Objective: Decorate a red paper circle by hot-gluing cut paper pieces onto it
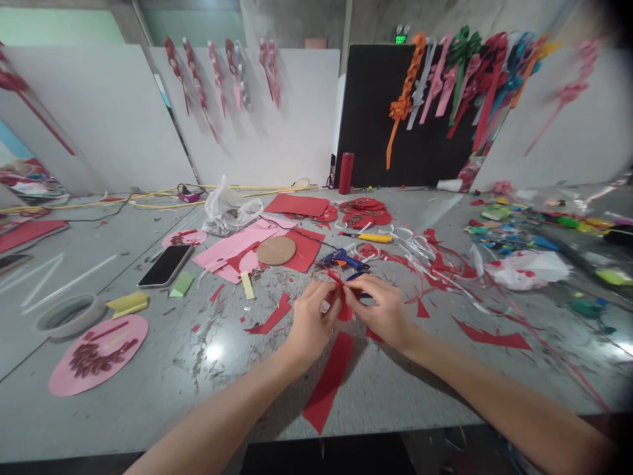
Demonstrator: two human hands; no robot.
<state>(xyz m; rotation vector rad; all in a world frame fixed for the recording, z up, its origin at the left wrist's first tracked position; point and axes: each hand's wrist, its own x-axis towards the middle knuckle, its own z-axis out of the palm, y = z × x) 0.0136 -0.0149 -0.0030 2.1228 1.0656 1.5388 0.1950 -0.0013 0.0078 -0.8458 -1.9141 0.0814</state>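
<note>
Both hands meet over the table, right of the middle of the view. My left hand (314, 316) pinches a small red piece (345, 307) from the left, and my right hand (383, 307) pinches the same piece from the right. Part of it is hidden behind the fingers. Below them a red strip (329, 382) lies near the front edge. Just beyond the hands is a blue glue gun (343, 258), with a yellow cutter (374, 237) behind it. A round cardboard disc (275, 251) rests on red and pink sheets.
To the left lie a phone (167, 266), a tape roll (69, 315) and a pink oval (99, 355) with dark red curls. Red scraps (494, 334) and white ribbons lie to the right. A red bottle (347, 173) stands at the back.
</note>
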